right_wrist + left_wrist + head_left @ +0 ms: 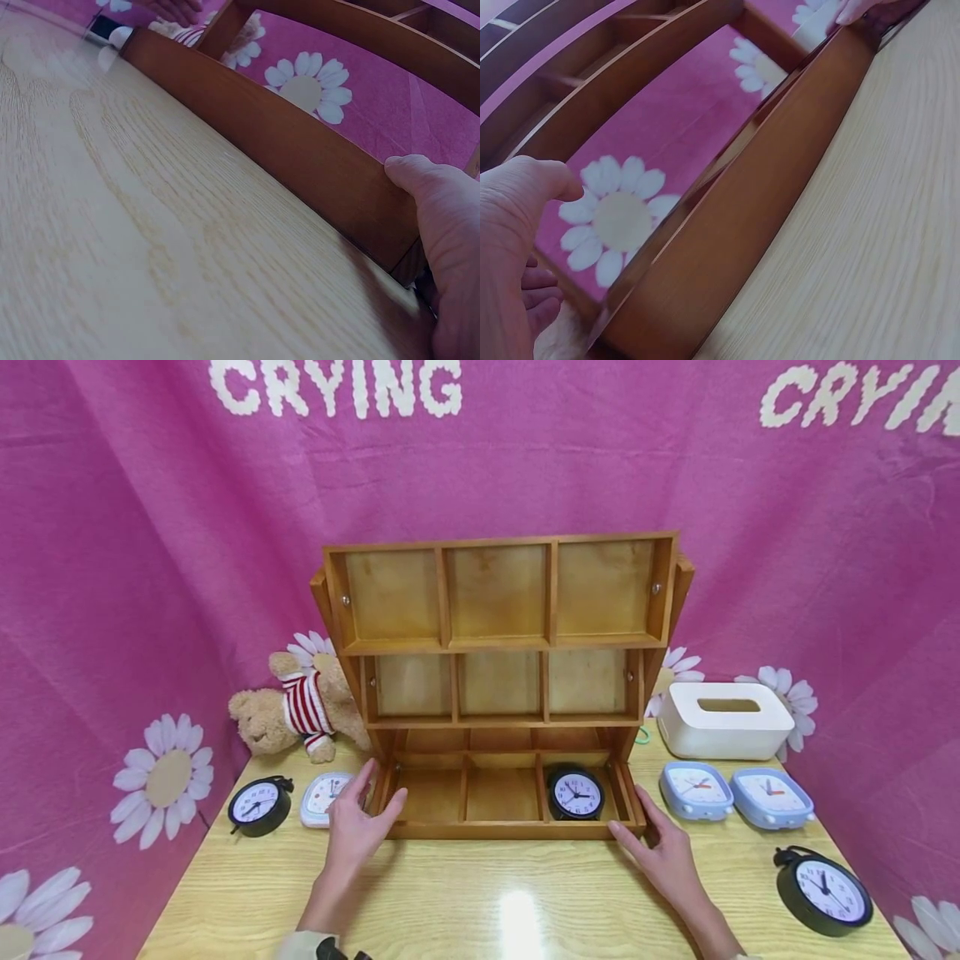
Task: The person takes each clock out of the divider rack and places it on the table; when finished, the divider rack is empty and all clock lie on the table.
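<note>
A brown wooden tiered shelf (495, 647) with divided compartments stands upright on the table. In the right compartment of its bottom tier sits a round black alarm clock (576, 794). My left hand (358, 822) is at the bottom tier's left front corner, fingers along the outer side and thumb spread away from them. The left wrist view shows that thumb (551, 180) raised above the side. At the opposite front corner, my right hand (663, 852) grips the bottom tier, with the thumb (409, 169) on the front board and the other fingers outside the right wall.
Left of the shelf are another black alarm clock (258, 806), a white clock (324, 797) and a teddy bear (300, 706) lying sideways. On the right stand a white tissue box (723, 722), two blue clocks (697, 791) and a black twin-bell-style clock (823, 892). Pink cloth surrounds the table.
</note>
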The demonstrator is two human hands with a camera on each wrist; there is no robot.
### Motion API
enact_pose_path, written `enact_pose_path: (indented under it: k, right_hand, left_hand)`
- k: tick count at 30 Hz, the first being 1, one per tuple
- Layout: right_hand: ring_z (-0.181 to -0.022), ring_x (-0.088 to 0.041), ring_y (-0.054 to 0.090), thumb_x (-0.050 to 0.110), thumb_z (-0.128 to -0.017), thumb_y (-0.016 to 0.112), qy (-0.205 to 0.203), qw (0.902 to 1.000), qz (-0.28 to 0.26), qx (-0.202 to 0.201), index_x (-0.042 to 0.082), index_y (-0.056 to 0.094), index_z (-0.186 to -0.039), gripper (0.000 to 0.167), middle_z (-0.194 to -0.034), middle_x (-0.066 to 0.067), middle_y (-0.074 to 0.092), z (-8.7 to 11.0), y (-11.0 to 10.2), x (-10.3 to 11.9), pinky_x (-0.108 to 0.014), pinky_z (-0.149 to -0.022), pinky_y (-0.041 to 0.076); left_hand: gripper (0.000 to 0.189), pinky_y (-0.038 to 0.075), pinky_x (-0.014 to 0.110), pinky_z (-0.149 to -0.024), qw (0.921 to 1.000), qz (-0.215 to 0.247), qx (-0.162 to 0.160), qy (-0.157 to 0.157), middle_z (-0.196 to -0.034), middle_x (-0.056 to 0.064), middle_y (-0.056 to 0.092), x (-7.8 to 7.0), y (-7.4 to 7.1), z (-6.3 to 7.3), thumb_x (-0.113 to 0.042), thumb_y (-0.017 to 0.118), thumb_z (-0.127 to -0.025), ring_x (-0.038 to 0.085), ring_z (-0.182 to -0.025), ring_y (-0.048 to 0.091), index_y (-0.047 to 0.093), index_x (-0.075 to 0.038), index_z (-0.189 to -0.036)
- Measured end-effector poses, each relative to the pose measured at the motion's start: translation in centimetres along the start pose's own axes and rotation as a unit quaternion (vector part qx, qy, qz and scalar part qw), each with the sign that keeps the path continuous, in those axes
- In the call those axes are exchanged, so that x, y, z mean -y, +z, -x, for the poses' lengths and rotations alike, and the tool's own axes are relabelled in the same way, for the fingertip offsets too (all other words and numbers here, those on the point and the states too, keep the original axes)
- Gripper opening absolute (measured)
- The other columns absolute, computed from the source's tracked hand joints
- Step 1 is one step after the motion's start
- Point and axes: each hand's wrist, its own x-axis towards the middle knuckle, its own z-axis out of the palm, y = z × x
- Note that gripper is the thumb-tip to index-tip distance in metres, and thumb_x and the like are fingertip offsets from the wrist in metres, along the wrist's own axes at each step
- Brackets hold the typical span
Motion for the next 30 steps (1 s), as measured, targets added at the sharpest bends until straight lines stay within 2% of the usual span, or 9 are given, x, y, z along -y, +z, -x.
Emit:
enact_pose_path:
  k: [3,5,8,12,16,20,22,26,30]
  right_hand:
    - [-0.129,-0.032,0.057,0.016,-0.095,0.079,-0.001,1.0000,-0.008,0.001,-0.002,0.041,-0.158,0.076,-0.149,-0.030,0.052,-0.1,-0.1,0.0,-0.006,-0.095,0.043]
    - [-0.130,-0.040,0.055,0.016,-0.095,0.079,-0.002,0.9999,-0.012,0.002,-0.002,0.041,-0.158,0.076,-0.150,-0.030,0.052,-0.2,-0.1,0.0,-0.006,-0.096,0.042]
    - [-0.130,-0.039,0.054,0.017,-0.095,0.079,-0.001,0.9999,-0.013,0.002,0.000,0.040,-0.159,0.076,-0.151,-0.029,0.051,-0.3,-0.1,-0.1,-0.006,-0.096,0.043]
    - [-0.129,-0.038,0.055,0.016,-0.095,0.079,-0.002,0.9999,-0.012,-0.002,0.001,0.041,-0.159,0.076,-0.150,-0.029,0.052,-0.2,-0.1,-0.1,-0.006,-0.095,0.044]
    - [-0.127,-0.040,0.057,0.015,-0.095,0.079,-0.005,0.9998,-0.019,-0.003,-0.001,0.041,-0.158,0.075,-0.149,-0.031,0.052,-0.1,-0.2,-0.2,-0.007,-0.094,0.045]
    - [-0.124,-0.033,0.061,0.014,-0.095,0.079,-0.005,0.9998,-0.016,-0.008,-0.002,0.041,-0.157,0.075,-0.148,-0.031,0.053,-0.1,-0.2,-0.2,-0.008,-0.093,0.047]
    - [-0.118,-0.022,0.065,0.014,-0.094,0.080,-0.004,0.9999,-0.010,-0.010,-0.002,0.042,-0.157,0.075,-0.146,-0.031,0.055,0.0,-0.1,-0.2,-0.007,-0.090,0.049]
    - [-0.113,-0.002,0.062,0.016,-0.094,0.080,0.000,0.9999,-0.006,-0.010,0.000,0.044,-0.157,0.075,-0.146,-0.029,0.056,0.0,0.0,-0.2,-0.007,-0.088,0.049]
    - [-0.118,-0.004,0.060,0.017,-0.094,0.080,-0.001,0.9999,-0.009,-0.007,0.000,0.044,-0.157,0.075,-0.147,-0.030,0.055,0.0,-0.1,0.0,-0.007,-0.090,0.048]
  left_hand:
    - [0.068,0.054,0.052,-0.101,0.9999,-0.002,0.009,0.015,-0.132,0.026,0.068,-0.4,1.2,0.0,-0.013,0.087,-0.081,0.042,-0.119,0.067,0.061,0.010,-0.138]
    - [0.068,0.054,0.051,-0.102,0.9997,0.004,0.018,0.019,-0.133,0.026,0.068,-0.8,1.8,0.0,-0.014,0.088,-0.081,0.040,-0.122,0.066,0.060,0.010,-0.139]
    - [0.069,0.054,0.052,-0.103,0.9989,0.012,0.040,0.020,-0.136,0.026,0.066,-1.3,2.6,-0.1,-0.015,0.087,-0.082,0.040,-0.126,0.063,0.060,0.009,-0.140]
    - [0.068,0.054,0.053,-0.103,0.9977,-0.003,0.065,0.022,-0.138,0.022,0.066,-2.1,3.8,-0.2,-0.021,0.087,-0.083,0.039,-0.126,0.063,0.062,0.003,-0.141]
    - [0.066,0.055,0.052,-0.102,0.9955,-0.006,0.086,0.039,-0.138,0.019,0.067,-3.0,5.2,-0.2,-0.024,0.086,-0.084,0.038,-0.127,0.063,0.064,0.001,-0.141]
    - [0.067,0.055,0.052,-0.102,0.9916,0.015,0.118,0.052,-0.139,0.020,0.066,-4.0,6.9,-0.3,-0.025,0.086,-0.085,0.039,-0.128,0.062,0.063,0.002,-0.141]
    - [0.068,0.054,0.052,-0.103,0.9887,0.020,0.138,0.054,-0.140,0.020,0.065,-4.7,7.6,-0.3,-0.029,0.085,-0.086,0.039,-0.129,0.062,0.061,0.002,-0.142]
    - [0.072,0.051,0.052,-0.108,0.9820,0.015,0.183,0.043,-0.145,0.017,0.062,-5.9,9.3,0.0,-0.035,0.083,-0.088,0.039,-0.130,0.061,0.058,-0.001,-0.146]
    - [0.075,0.046,0.053,-0.113,0.9727,0.005,0.229,0.037,-0.148,0.016,0.059,-7.2,11.2,0.1,-0.038,0.082,-0.088,0.038,-0.136,0.056,0.056,-0.003,-0.149]
